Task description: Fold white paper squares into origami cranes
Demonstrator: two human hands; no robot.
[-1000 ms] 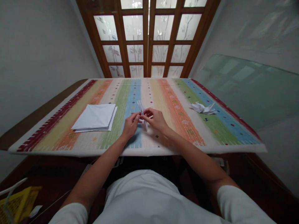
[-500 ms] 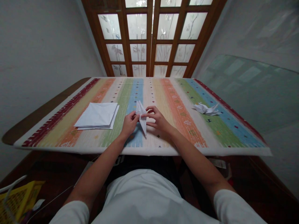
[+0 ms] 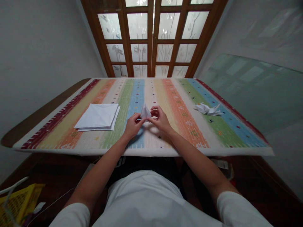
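Note:
Between my two hands, a little above the table, is a folded white paper [image 3: 145, 111] with its pointed tip up. My left hand [image 3: 133, 125] pinches its lower left corner between thumb and fingers. On the other side my right hand [image 3: 161, 120] grips the lower right corner, its thumb at the bottom edge and its other fingers curled behind. The thumbs nearly meet at the paper's base. To the left lies a stack of white paper squares [image 3: 96, 116]. A finished-looking origami crane [image 3: 208, 109] rests on the table at the right.
A striped, multicoloured cloth [image 3: 183, 126] covers the table. Beyond its far edge stand wooden doors with glass panes [image 3: 151, 41]. A glass sheet [image 3: 248, 91] leans by the right wall. On the floor at lower left is a yellow plastic basket [image 3: 21, 201].
The long, two-pointed folded paper has been bent up at its middle and now shows as a short shape with one upward tip. Both hands have drawn closer together at its base.

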